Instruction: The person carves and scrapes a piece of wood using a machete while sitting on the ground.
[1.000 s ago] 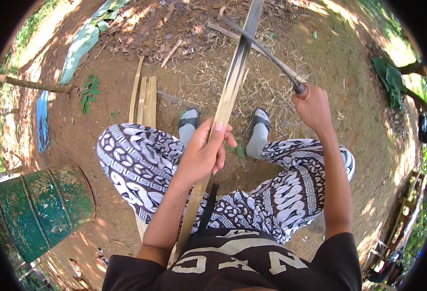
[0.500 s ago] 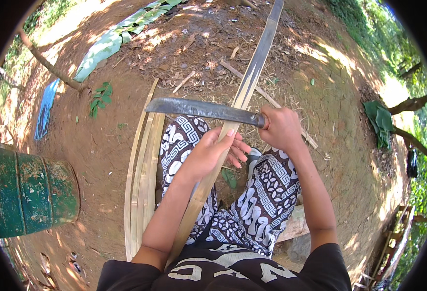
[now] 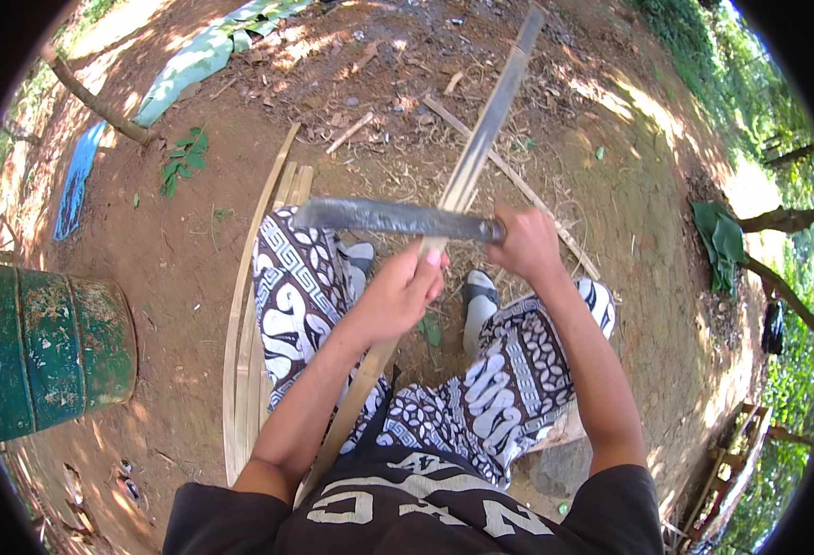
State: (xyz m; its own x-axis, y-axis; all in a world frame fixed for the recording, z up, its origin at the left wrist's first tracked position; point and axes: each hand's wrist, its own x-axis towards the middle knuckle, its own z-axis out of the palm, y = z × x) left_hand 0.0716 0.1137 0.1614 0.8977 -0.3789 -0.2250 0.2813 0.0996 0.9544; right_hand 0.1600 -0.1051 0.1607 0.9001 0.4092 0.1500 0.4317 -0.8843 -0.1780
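A long split bamboo strip (image 3: 491, 118) slants from beside my left arm up and away to the far right. My left hand (image 3: 401, 289) is closed around it, thumb on top, just on the near side of the blade. In my right hand (image 3: 527, 242) is the handle of a machete (image 3: 390, 219). Its broad dark blade lies crosswise over the strip and points left. Where the blade meets it, the strip's surface looks pale and shaved, dark farther out. Several more bamboo strips (image 3: 246, 370) lie side by side to the left of my patterned trousers.
A rusty green drum (image 3: 64, 347) stands at the left. Beyond it are a blue plastic strip (image 3: 77, 190) and a leafy sprig (image 3: 185, 159). Shavings and a thin bamboo piece (image 3: 536, 199) litter the ground ahead. Large green leaves (image 3: 720, 242) hang at the right.
My left fingers, spread before, have closed around the strip. The machete has shifted slightly nearer and left along with my right hand. My knees have moved farther apart, showing both feet.
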